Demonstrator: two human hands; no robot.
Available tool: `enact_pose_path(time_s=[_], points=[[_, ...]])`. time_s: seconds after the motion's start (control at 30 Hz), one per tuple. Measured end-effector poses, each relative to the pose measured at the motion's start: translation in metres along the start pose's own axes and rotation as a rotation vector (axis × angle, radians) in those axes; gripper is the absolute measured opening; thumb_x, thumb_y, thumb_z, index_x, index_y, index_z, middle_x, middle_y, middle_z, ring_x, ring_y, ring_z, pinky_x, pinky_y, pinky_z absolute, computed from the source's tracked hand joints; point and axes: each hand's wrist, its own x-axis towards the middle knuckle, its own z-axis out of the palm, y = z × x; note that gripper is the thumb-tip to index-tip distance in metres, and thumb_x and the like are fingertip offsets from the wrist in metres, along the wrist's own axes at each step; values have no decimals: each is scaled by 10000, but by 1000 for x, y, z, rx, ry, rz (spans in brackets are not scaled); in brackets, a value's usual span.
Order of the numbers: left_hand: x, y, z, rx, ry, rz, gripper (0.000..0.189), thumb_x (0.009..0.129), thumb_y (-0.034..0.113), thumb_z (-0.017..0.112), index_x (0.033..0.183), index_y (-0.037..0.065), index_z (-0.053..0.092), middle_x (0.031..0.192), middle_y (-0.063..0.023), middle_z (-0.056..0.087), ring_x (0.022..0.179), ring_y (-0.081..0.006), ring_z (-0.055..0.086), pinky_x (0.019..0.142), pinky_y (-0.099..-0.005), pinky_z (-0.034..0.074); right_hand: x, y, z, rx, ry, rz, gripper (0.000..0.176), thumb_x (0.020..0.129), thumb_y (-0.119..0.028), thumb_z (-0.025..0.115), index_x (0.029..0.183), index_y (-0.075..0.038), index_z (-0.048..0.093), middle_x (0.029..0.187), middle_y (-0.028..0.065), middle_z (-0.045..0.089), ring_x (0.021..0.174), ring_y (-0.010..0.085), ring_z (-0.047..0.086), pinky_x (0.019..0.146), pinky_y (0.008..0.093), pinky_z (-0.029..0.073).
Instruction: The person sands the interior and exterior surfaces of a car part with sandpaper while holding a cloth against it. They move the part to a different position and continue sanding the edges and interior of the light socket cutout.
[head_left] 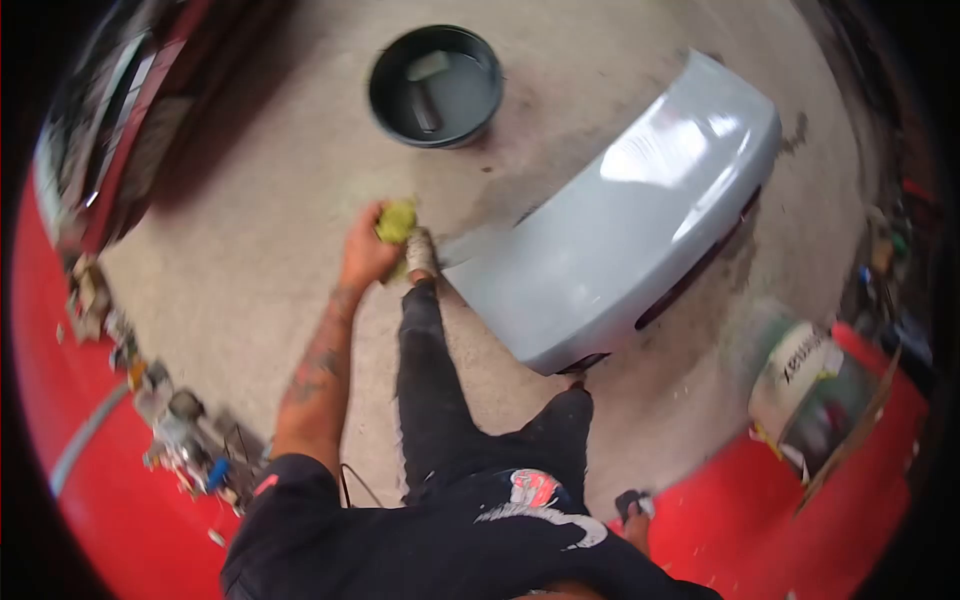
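Concrete floor (270, 190), grey and stained, fills the middle of the view, and on it lies a large pale grey car body panel (620, 230), glossy side up. The left hand (366, 254) is stretched out to just beyond the panel's near left corner, its fingers closed around a yellow-green sponge (396, 220) (it could also be a wadded cloth). The sponge sits just beside that corner, apart from the panel as far as can be seen. A shoe (421, 252) on the person's outstretched leg rests right next to the same corner, touching or nearly touching the hand. Farther from the person than the panel, and to its left, stands a dark round basin (374, 90) holding water and two small objects. To the right of the panel a white bucket (805, 372) lies tipped at the edge of a red surface (730, 530). The right hand (638, 528) shows only as a sliver well below the panel, near the hip, and I cannot tell whether its fingers are open or closed
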Motion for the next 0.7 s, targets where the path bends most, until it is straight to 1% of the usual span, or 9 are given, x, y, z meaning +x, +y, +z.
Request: enact_pose_path(time_s=[0.03, 0.1, 0.17, 0.3, 0.37, 0.43, 0.5, 0.63, 0.7], points=[[51, -3, 0, 47, -26, 51, 436, 802, 174, 770, 1208, 57, 659, 1118, -175, 708, 1051, -288, 693, 906, -380, 536, -54, 2, 19, -71, 115, 66, 361, 1023, -339, 565, 1215, -42, 635, 771, 73, 643, 512, 162, 567, 399, 338, 414], [157, -16, 14, 100, -32, 254, 476, 789, 189, 784, 1226, 54, 650, 1184, -171, 689, 1097, -293, 677, 925, -388, 527, -111, 52, 34, -124, -220, -378, 386, 1003, -350, 584, 1235, -44, 631, 790, 98, 674, 521, 181, 607, 404, 341, 432], [251, -22, 30, 373, -150, 397, 548, 776, 224, 793, 1274, 66, 627, 1222, -169, 674, 1125, -298, 665, 951, -377, 517, -177, 79, 68, 151, -45, 439, 412, 982, -368, 608, 1266, -69, 612, 819, 126, 693, 523, 215, 636, 404, 341, 444], [363, -52, 83, 913, -457, 176, 851, 778, 491, 773, 1506, 210, 435, 1484, -145, 500, 1364, -400, 470, 1079, -625, 388, -300, 45, 103, -91, 71, 564, 375, 1013, -379, 537, 1263, -108, 606, 819, 128, 697, 500, 238, 630, 378, 346, 436], [411, -142, 133, 1103, -425, 293, 1038, 754, 573, 760, 1599, 289, 229, 1565, -156, 364, 1457, -432, 307, 1080, -727, 302, -339, 43, 117, 19, 97, 648, 369, 1018, -379, 524, 1257, -111, 608, 823, 126, 697, 498, 237, 628, 374, 347, 432], [408, -160, 158, 1189, -429, 312, 856, 830, 520, 700, 1556, 223, 357, 1469, -156, 484, 1378, -442, 430, 1043, -706, 369, -360, 38, 134, 119, 127, 708, 364, 1022, -379, 510, 1252, -114, 610, 827, 125, 698, 497, 236, 626, 370, 347, 429], [509, -333, 225, 1969, -906, 700, 482, 958, 393, 566, 1366, 139, 599, 1294, -194, 627, 1215, -453, 580, 1087, -584, 395, -373, 34, 147, 221, 162, 751, 359, 1027, -378, 497, 1246, -117, 612, 831, 124, 699, 495, 235, 625, 365, 348, 426], [453, -237, 171, 1259, -1001, 574, 489, 906, 347, 614, 1319, 85, 617, 1184, -214, 691, 1127, -372, 674, 976, -495, 523, -374, 64, 151, 542, 276, 766, 353, 1036, -377, 470, 1235, -124, 615, 838, 122, 700, 492, 234, 621, 357, 349, 419], [424, -182, 143, 1270, -670, 501, 468, 876, 307, 650, 1275, 63, 644, 1208, -225, 687, 1142, -327, 675, 986, -438, 526, -345, 97, 149, 719, 368, 732, 362, 1053, -370, 412, 1219, -116, 610, 854, 106, 693, 485, 227, 597, 334, 350, 404]])
